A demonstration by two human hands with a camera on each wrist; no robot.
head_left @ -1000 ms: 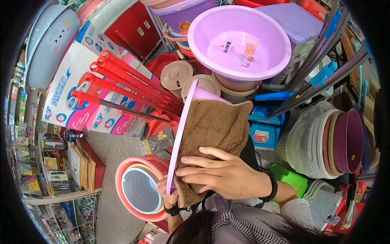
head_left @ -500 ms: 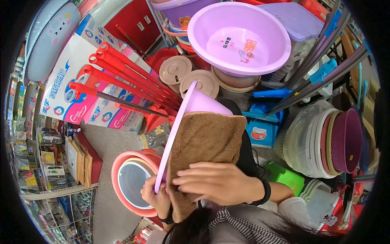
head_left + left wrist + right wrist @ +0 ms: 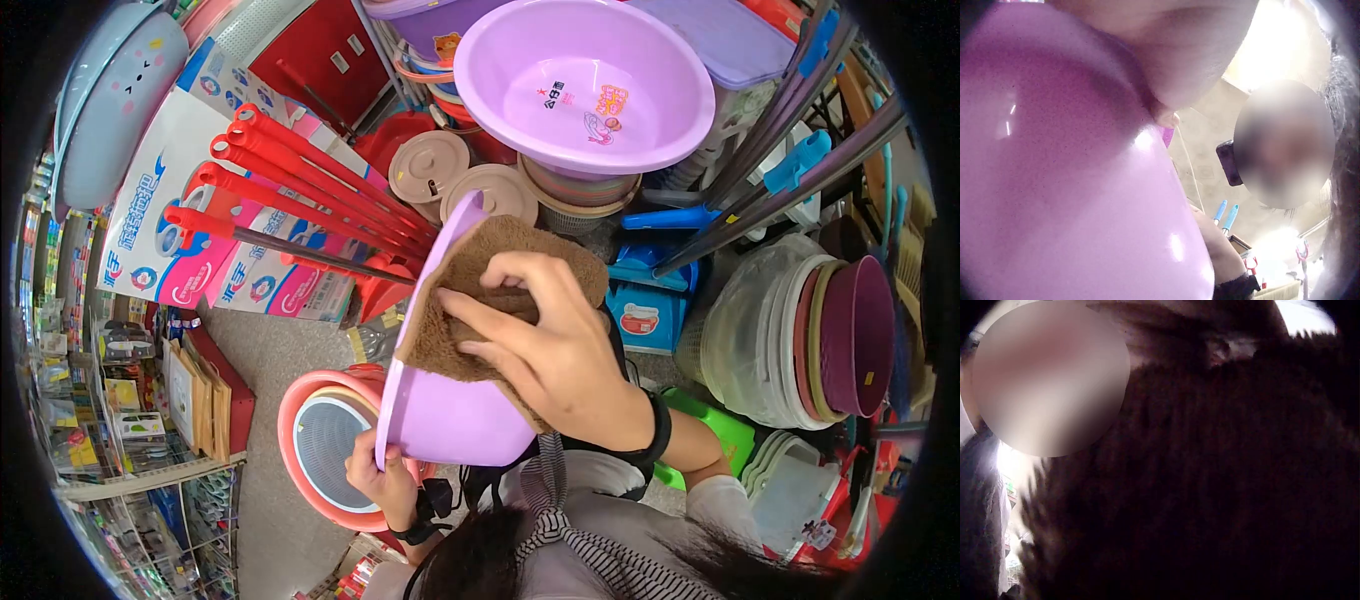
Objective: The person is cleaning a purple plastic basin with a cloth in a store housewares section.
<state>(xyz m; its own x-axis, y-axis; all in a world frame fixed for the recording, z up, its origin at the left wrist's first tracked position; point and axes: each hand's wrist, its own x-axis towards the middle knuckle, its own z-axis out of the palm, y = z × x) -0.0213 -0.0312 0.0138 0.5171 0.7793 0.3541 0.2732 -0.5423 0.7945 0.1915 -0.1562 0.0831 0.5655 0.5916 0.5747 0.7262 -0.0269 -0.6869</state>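
A lilac plastic basin [image 3: 460, 420] is held tilted on its side, its rim to the left and its outer wall facing the person. The left hand [image 3: 385, 485] grips the rim near its lower end. A brown fluffy cloth [image 3: 432, 338] lies bunched over the upper part of that wall. Bent fingers of the right hand [image 3: 575, 365] hold the cloth against the basin. In the left wrist view the glossy basin wall [image 3: 1085, 219] fills much of the picture. Dark cloth pile [image 3: 1185, 487] covers most of the right wrist view.
Another lilac basin [image 3: 590, 80] stands on stacked tubs ahead. Red-handled poles [image 3: 310, 190] lean in from the left before printed boxes [image 3: 140, 230]. A pink basket [image 3: 295, 450] sits on the floor at lower left. Stacked bowls [image 3: 850, 340] and blue dustpans [image 3: 640, 315] are at right.
The right hand has moved up along the basin wall, and its fingers have bent from nearly straight. The cloth, spread lower before, is now bunched higher, baring the lower wall.
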